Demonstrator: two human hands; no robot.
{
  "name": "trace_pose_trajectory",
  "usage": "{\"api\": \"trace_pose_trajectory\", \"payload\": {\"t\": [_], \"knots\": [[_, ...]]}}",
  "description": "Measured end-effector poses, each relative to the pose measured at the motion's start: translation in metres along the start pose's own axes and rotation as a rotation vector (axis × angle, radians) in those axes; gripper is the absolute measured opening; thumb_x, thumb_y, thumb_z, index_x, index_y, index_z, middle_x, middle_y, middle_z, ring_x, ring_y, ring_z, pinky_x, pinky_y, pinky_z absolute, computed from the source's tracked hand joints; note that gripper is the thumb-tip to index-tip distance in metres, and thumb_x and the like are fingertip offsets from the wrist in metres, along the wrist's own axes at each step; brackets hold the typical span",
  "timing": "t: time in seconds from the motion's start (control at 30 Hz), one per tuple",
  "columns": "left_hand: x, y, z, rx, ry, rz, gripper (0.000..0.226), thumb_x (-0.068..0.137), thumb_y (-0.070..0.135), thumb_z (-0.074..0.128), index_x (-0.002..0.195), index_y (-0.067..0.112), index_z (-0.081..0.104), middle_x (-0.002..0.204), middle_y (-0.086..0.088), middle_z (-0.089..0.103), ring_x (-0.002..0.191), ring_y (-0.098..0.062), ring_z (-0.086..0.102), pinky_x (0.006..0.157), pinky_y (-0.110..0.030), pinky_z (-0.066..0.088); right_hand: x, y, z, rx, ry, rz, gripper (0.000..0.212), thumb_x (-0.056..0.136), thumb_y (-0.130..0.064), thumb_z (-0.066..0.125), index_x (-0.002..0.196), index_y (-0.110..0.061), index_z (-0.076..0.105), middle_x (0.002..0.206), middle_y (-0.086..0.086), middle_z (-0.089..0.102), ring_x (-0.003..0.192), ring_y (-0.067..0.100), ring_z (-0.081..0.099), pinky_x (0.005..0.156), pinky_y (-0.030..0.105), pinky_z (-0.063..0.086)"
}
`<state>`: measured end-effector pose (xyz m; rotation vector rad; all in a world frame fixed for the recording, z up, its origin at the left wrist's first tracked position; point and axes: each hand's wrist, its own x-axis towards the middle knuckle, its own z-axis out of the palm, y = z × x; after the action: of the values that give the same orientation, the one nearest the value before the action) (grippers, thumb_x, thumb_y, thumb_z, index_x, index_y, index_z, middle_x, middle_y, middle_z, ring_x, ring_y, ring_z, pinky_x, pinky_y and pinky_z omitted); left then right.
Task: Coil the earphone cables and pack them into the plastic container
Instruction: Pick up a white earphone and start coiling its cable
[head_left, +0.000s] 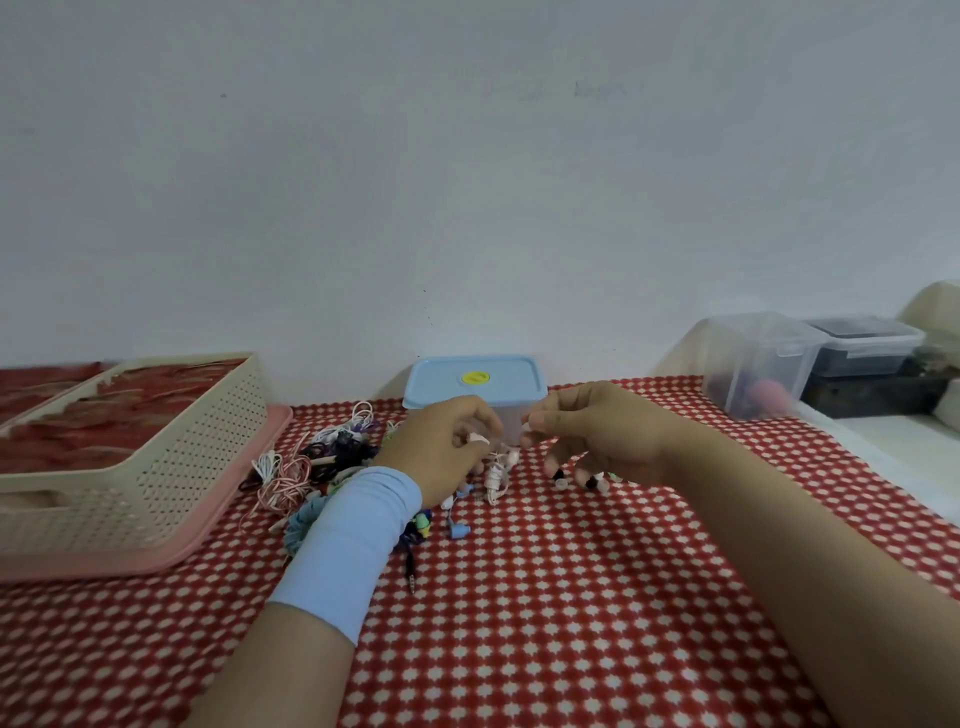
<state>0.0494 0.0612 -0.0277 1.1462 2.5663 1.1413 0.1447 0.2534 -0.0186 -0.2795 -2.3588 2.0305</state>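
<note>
Earphone cables (322, 457) of white, pink, black and purple wire lie in a tangled heap on the red-and-white patterned tablecloth (571, 623). The heap is at about 9 o'clock from the two hands and is partly hidden behind the left wrist. One white earphone cable (497, 470) is apart from the heap and hangs between the hands, its bunched loops reaching down toward the cloth.

The left hand (441, 452) wears a light blue fabric sleeve (353, 540) round the wrist. Its fingers are curled and pinch a white part of that cable at the fingertips. The right hand (597, 436) pinches another white bit of it between thumb and forefinger, its other fingers bent down toward the cloth. The hands are near each other but apart.

At 12 o'clock, just behind the hands and against the pale wall, stands the rectangular plastic container (475, 384). Its pale blue lid is on, with a round yellow mark at the middle.

At 9 to 10 o'clock a cream perforated plastic basket (156, 452) sits on a pink tray (239, 478). At 2 o'clock stand a clear lidded plastic box (758, 358) and, just beside it, a second box with dark contents (862, 345).
</note>
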Motion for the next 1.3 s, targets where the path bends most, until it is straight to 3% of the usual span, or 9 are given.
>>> {"api": "trace_pose_trajectory", "payload": {"t": [0.13, 0.23, 0.4, 0.5, 0.63, 0.73, 0.9, 1.03, 1.3], "knots": [[0.0, 0.004, -0.008, 0.153, -0.125, 0.004, 0.023, 0.09, 0.018, 0.067, 0.101, 0.036, 0.076, 0.094, 0.019, 0.069, 0.073, 0.004, 0.064, 0.064, -0.007, 0.044, 0.0, 0.002, 0.004, -0.049, -0.079, 0.038, 0.017, 0.102, -0.015, 0.059, 0.103, -0.004, 0.072, 0.1, 0.012, 0.076, 0.072, 0.018, 0.071, 0.051, 0.024, 0.054], [0.0, 0.004, -0.003, 0.158, -0.056, -0.001, 0.014, 0.082, 0.03, 0.076, 0.095, 0.033, 0.076, 0.096, 0.022, 0.068, 0.087, 0.005, 0.057, 0.079, -0.019, 0.044, 0.0, 0.002, 0.007, -0.029, -0.073, 0.048, 0.018, 0.102, -0.014, 0.059, 0.104, -0.002, 0.072, 0.101, 0.011, 0.075, 0.077, 0.02, 0.073, 0.053, 0.025, 0.056], [0.002, 0.003, 0.008, 0.068, 0.057, -0.004, 0.014, 0.082, 0.02, 0.077, 0.092, 0.025, 0.069, 0.087, 0.013, 0.068, 0.08, 0.001, 0.059, 0.066, -0.007, 0.038, 0.0, 0.003, 0.009, 0.027, 0.028, 0.057, 0.018, 0.101, -0.011, 0.06, 0.106, 0.004, 0.07, 0.11, 0.019, 0.075, 0.085, 0.025, 0.074, 0.058, 0.029, 0.06], [0.004, -0.001, 0.008, 0.006, 0.002, -0.042, 0.025, 0.086, 0.018, 0.072, 0.109, 0.026, 0.067, 0.09, 0.013, 0.069, 0.086, -0.002, 0.063, 0.082, -0.02, 0.05, 0.001, 0.003, 0.013, 0.095, 0.04, 0.064, 0.013, 0.1, -0.008, 0.06, 0.101, 0.002, 0.07, 0.103, 0.019, 0.076, 0.089, 0.026, 0.076, 0.063, 0.031, 0.063], [0.006, -0.005, 0.009, -0.046, 0.005, -0.067, 0.018, 0.088, 0.023, 0.07, 0.104, 0.032, 0.071, 0.095, 0.017, 0.067, 0.091, -0.004, 0.065, 0.091, -0.034, 0.054, 0.002, 0.002, 0.015, 0.145, 0.041, 0.056, 0.017, 0.1, -0.007, 0.061, 0.106, 0.005, 0.07, 0.106, 0.021, 0.076, 0.095, 0.028, 0.076, 0.067, 0.03, 0.063], [0.005, -0.003, 0.01, -0.135, 0.06, -0.067, 0.011, 0.084, 0.029, 0.075, 0.094, 0.033, 0.073, 0.087, 0.016, 0.07, 0.081, -0.001, 0.066, 0.084, -0.027, 0.055, 0.001, 0.001, 0.015, 0.184, 0.075, 0.044, 0.017, 0.099, -0.007, 0.061, 0.107, 0.007, 0.068, 0.102, 0.02, 0.077, 0.093, 0.028, 0.077, 0.069, 0.029, 0.063], [0.002, 0.0, 0.014, -0.255, 0.15, -0.092, 0.007, 0.087, 0.017, 0.072, 0.086, 0.024, 0.073, 0.073, 0.009, 0.071, 0.052, -0.001, 0.064, 0.054, -0.019, 0.05, 0.004, 0.002, 0.018, 0.24, 0.08, 0.035, 0.016, 0.1, -0.008, 0.061, 0.105, 0.004, 0.069, 0.103, 0.021, 0.076, 0.092, 0.027, 0.076, 0.069, 0.03, 0.063], [0.002, 0.004, 0.015, -0.545, 0.183, -0.153, 0.007, 0.094, 0.014, 0.063, 0.095, 0.014, 0.07, 0.087, 0.001, 0.075, 0.058, -0.016, 0.067, 0.045, -0.025, 0.048, 0.004, -0.001, 0.018, 0.303, 0.128, 0.004, 0.012, 0.097, -0.007, 0.063, 0.103, 0.001, 0.07, 0.084, 0.012, 0.071, 0.069, 0.018, 0.068, 0.057, 0.027, 0.059], [0.001, 0.012, 0.016, -1.061, 0.025, -0.245, 0.023, 0.095, 0.016, 0.062, 0.113, 0.005, 0.069, 0.087, -0.005, 0.069, 0.06, -0.009, 0.063, 0.045, -0.015, 0.045, -0.001, -0.005, 0.021, 0.209, 0.14, -0.111, 0.009, 0.095, -0.012, 0.068, 0.099, -0.008, 0.075, 0.085, 0.005, 0.076, 0.065, 0.012, 0.065, 0.049, 0.026, 0.051]]}}
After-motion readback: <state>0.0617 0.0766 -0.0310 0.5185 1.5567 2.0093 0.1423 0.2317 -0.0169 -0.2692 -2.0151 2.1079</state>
